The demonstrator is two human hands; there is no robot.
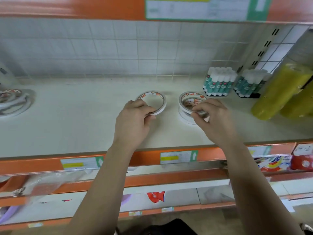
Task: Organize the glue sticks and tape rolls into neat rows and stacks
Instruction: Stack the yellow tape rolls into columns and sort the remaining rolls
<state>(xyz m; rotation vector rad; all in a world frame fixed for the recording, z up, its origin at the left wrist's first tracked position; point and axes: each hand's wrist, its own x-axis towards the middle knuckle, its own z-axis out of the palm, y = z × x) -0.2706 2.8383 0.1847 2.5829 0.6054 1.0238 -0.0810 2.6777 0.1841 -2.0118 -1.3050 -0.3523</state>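
Pinching the near rim of a thin white tape roll with red-printed core (pixel 151 94), the left hand (pixel 133 119) is holding it hole-up over the cream shelf (pixel 76 119), lifted or resting I cannot tell; the right hand (pixel 215 121) is gripping the top ring of a short stack of matching tape rolls (pixel 184 116) just beside; these rings are looking light, stiff, slightly slick, best taken across the rim; their axes are pointing upward; wrapped teal glue sticks (pixel 218 83) are standing upright behind.
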